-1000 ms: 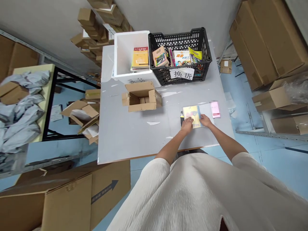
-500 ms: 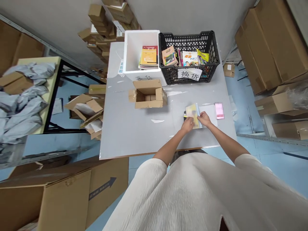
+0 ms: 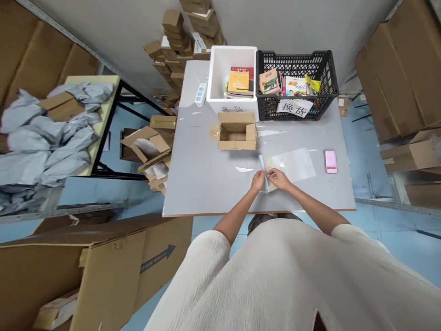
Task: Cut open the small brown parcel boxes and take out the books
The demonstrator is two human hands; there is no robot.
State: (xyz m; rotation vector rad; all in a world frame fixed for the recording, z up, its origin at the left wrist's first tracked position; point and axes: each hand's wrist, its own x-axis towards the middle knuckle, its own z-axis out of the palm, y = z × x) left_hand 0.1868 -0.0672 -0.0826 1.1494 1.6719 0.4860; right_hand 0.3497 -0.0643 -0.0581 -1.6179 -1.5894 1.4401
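On the grey table lies a clear plastic sheet or sleeve, stretching off to the right of my hands. At its left end is a thin book with a pale spine, partly covered by the plastic. My left hand is closed on the book's left edge. Beside it, my right hand is closed at the plastic over the book, its fingertips near those of my left hand. An open small cardboard box stands behind and to the left.
A white foam box and a black crate, both with books, stand at the back. A phone lies at right. Left are a power strip, cardboard boxes and grey parcels.
Both hands and the book have shifted left on the table, and the clear plastic now spreads out to the right. The book's yellow face no longer shows clearly. The view has turned slightly.
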